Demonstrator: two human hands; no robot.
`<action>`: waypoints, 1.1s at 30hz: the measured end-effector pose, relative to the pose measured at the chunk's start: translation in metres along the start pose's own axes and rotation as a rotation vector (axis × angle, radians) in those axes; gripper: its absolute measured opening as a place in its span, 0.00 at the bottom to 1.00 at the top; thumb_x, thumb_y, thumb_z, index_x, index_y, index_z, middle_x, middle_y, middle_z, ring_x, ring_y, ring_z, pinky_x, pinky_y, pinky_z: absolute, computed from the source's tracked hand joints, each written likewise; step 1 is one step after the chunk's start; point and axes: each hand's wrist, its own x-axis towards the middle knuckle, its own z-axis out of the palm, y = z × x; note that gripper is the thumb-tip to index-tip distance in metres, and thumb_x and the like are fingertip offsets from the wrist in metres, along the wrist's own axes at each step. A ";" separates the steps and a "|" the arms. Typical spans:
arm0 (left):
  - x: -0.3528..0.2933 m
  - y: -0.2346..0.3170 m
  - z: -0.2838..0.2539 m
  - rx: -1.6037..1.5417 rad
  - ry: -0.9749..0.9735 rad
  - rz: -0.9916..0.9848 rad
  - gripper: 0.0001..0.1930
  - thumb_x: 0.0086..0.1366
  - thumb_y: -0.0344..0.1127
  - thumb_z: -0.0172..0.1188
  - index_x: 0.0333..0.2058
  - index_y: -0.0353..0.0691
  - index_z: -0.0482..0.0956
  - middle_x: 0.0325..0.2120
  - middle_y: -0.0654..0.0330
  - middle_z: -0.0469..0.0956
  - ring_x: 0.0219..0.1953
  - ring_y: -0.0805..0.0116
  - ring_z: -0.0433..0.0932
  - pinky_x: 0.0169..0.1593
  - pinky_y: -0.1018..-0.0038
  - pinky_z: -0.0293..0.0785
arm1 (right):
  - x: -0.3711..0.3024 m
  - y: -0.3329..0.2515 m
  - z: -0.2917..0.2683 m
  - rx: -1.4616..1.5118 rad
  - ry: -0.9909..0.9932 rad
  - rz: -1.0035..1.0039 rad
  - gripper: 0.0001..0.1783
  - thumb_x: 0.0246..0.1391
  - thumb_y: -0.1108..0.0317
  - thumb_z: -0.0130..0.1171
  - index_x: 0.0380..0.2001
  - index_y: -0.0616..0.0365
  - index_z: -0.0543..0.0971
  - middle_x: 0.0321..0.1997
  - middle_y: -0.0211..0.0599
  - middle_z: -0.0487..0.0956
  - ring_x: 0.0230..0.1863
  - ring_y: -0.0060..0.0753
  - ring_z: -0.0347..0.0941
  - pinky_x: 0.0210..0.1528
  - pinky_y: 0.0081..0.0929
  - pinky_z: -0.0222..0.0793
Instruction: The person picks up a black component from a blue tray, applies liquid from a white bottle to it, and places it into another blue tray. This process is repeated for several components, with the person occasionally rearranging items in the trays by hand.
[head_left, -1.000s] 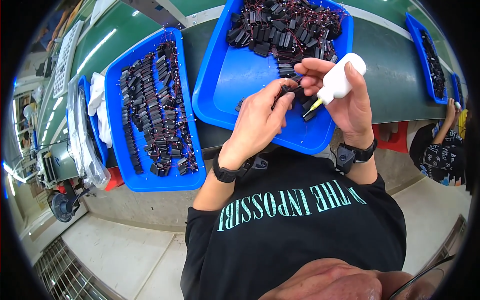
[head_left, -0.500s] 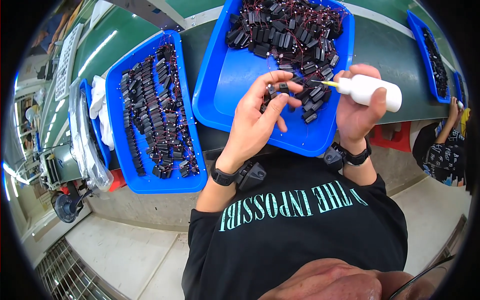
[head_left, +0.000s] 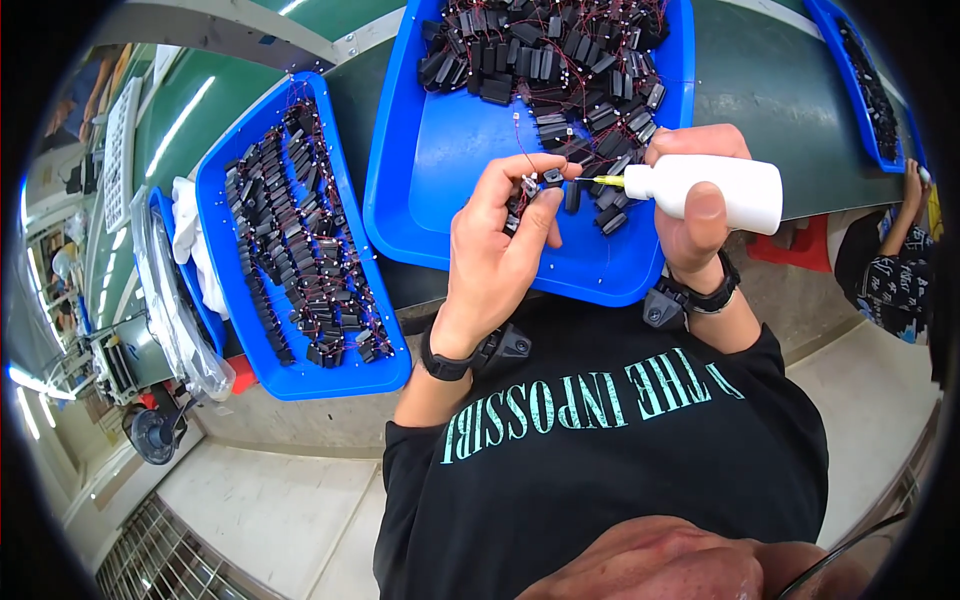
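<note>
My left hand [head_left: 500, 230] is closed around several small black blocks with thin red wires. One black block [head_left: 552, 177] is pinched between thumb and forefinger at its tip. In my right hand [head_left: 695, 215] lies a white squeeze bottle [head_left: 735, 192], tilted nearly level, with a yellow-green nozzle and fine needle pointing left. The needle tip reaches the pinched block or comes very close; whether they touch I cannot tell. Both hands are over the front part of a large blue tray [head_left: 420, 220], where many more wired black blocks [head_left: 560, 60] are heaped.
Left of it, another blue tray [head_left: 330, 380] holds rows of wired black blocks. Beyond that are clear plastic bags [head_left: 175, 300] and a white cloth [head_left: 195, 240]. At the right, a blue tray [head_left: 850, 90] stands on the green bench, near another person's arm [head_left: 910, 205]. A small fan [head_left: 152, 432] sits lower left.
The bottle has come left and its needle now meets or nears the pinched block. My left fingers have closed in more tightly. The whole view has shifted slightly.
</note>
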 end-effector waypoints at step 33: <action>-0.001 -0.007 -0.001 0.128 -0.031 0.142 0.09 0.67 0.27 0.53 0.45 0.34 0.71 0.42 0.59 0.80 0.22 0.84 0.68 0.27 0.86 0.66 | -0.001 0.004 -0.004 0.124 -0.046 0.095 0.21 0.51 0.56 0.58 0.35 0.68 0.77 0.36 0.44 0.78 0.33 0.28 0.75 0.36 0.22 0.71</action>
